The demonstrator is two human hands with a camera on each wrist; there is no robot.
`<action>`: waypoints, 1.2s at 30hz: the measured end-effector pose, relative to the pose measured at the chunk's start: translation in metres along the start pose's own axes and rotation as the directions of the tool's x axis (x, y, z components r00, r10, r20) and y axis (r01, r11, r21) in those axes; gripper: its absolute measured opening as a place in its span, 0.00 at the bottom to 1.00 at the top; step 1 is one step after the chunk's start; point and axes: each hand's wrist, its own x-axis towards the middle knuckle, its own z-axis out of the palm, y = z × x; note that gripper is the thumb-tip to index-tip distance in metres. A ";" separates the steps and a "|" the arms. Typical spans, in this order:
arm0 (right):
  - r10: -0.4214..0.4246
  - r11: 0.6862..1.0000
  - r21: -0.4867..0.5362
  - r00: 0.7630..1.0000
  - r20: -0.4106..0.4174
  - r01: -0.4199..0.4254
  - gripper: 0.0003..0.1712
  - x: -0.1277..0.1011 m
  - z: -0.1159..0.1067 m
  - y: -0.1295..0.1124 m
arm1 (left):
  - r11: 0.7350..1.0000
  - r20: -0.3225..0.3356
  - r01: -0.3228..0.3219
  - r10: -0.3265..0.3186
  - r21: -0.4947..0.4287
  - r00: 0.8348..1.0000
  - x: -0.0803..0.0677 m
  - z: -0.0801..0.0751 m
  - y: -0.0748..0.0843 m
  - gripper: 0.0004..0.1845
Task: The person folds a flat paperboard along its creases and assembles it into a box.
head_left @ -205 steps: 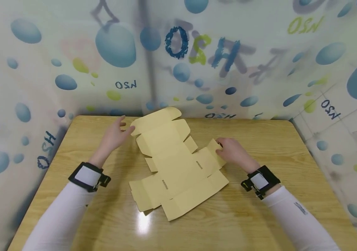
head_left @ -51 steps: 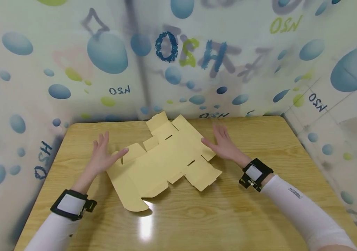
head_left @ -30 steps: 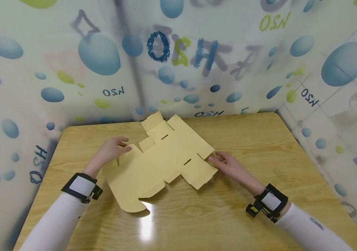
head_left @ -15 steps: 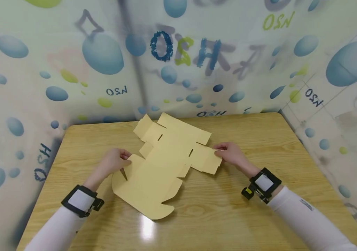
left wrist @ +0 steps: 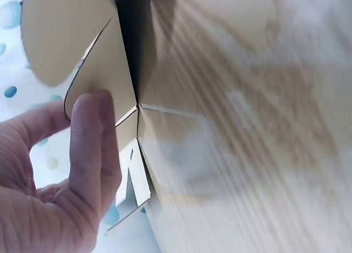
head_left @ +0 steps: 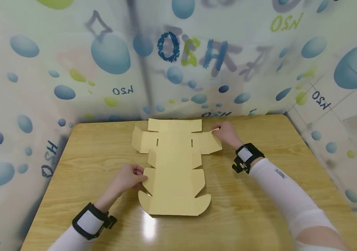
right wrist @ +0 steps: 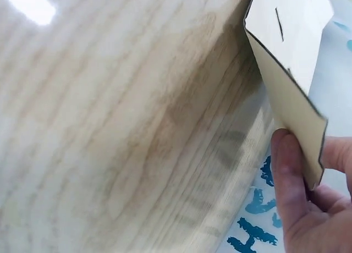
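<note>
Left hand (head_left: pixel 129 178) pinches the near-left flap of the flat box blank (head_left: pixel 173 165); right hand (head_left: pixel 225 133) pinches its far-right flap. Blank now lies square on the table (head_left: pixel 260 195), turned from its earlier skew, long axis running away from the person, so the flaps sit aligned for folding.

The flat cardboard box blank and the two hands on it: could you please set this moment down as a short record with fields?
Item: flat cardboard box blank, unfolded, tan, lying on the wooden table
Orientation: long axis runs away from the person, rounded tabs at the near end
Left hand: grip on the blank's near-left side flap, thumb over its edge in the left wrist view
Right hand: grip on the far-right flap, pinching its edge
Slots: two short slits in the far panel
Surroundings: curtain printed with blue bubbles behind the table
</note>
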 end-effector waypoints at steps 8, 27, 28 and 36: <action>-0.045 0.999 -0.017 0.996 -0.074 0.044 0.21 0.000 -0.003 -0.001 | 0.992 0.091 -0.072 0.063 0.100 0.994 -0.006 0.002 0.007 0.13; 0.015 0.993 -0.118 0.994 -0.110 -0.028 0.57 -0.037 0.015 0.011 | 0.961 -0.221 -0.177 0.224 0.213 0.949 0.051 -0.044 0.022 0.49; 0.018 0.995 -0.100 0.994 -0.104 -0.029 0.56 -0.038 0.016 0.009 | 0.965 -0.219 -0.174 0.216 0.195 0.952 0.053 -0.045 0.021 0.48; -0.036 0.998 0.043 0.984 -0.176 0.045 0.18 -0.031 0.023 0.005 | 0.971 -0.263 -0.178 0.216 0.159 0.940 0.067 -0.043 0.016 0.29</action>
